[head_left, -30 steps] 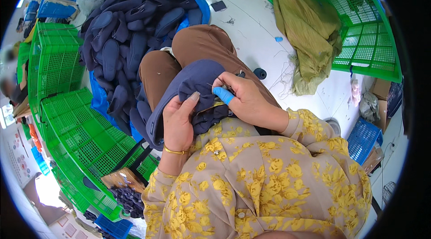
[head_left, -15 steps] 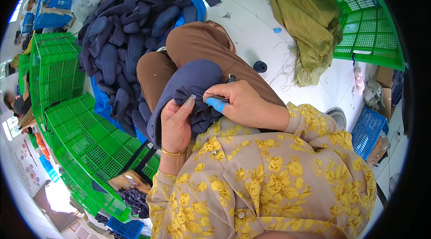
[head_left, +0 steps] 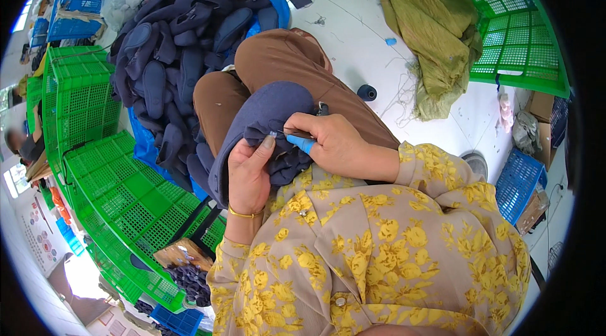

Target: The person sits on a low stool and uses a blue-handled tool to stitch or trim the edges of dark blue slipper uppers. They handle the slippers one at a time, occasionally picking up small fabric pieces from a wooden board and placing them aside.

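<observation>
A navy slipper (head_left: 268, 102) lies across my lap, its rounded end pointing up and away. My left hand (head_left: 249, 175) is closed on its gathered edge, the thumb beside a small pale tag (head_left: 273, 135). From the right, my right hand (head_left: 334, 140) pinches a thin, dark pointed tool (head_left: 294, 133), its tip close to the tag. The tool's kind is mostly hidden by the fingers. Blue tape (head_left: 302, 143) wraps one finger of that hand. Just beyond it, a small dark object (head_left: 324, 109) rests against my trouser leg.
A large heap of navy slippers (head_left: 183, 39) lies on a blue sheet (head_left: 278, 5) at the left. Green crates (head_left: 120, 178) stand beside it. A dark thread spool (head_left: 367, 93), an olive cloth (head_left: 435, 33) and another green crate (head_left: 517, 52) are on the right.
My right hand has shifted slightly left and down, with the tool still at the tag. My left hand and the slipper have hardly moved.
</observation>
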Demonstrator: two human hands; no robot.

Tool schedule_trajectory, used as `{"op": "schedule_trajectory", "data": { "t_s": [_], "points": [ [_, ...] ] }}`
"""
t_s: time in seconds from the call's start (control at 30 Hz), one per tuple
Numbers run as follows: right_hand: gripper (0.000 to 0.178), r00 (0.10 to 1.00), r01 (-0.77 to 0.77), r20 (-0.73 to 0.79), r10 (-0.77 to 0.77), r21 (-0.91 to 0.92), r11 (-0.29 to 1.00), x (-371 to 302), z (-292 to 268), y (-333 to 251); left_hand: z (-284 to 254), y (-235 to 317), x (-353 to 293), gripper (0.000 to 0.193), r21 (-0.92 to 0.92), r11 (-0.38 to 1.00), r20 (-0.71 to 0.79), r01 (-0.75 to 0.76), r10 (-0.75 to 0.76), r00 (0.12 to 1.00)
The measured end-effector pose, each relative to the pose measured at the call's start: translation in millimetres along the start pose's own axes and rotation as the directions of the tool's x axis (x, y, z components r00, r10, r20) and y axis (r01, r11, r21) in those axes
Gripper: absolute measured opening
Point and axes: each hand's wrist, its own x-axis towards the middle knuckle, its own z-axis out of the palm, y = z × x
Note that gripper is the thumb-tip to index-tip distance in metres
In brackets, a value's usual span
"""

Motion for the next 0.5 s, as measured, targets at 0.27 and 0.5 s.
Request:
{"op": "schedule_trajectory", "data": {
  "t_s": [0.27, 0.5],
  "points": [
    [0.021, 0.997, 0.045, -0.063, -0.046, -0.017, 0.999, 2.3, 8.0, 5.0, -7.3, -3.2, 3.9, 0.026, -0.036, 0.998, 0.034, 0.051, -0.05, 0.998],
    [0.017, 0.999, -0.016, -0.03, 0.014, -0.043, 0.999, -3.0, 7.9, 2.2, -9.6, -8.3, 0.5, 0.026, -0.012, 1.0, 0.024, 0.001, -0.001, 1.0]
  ]
}}
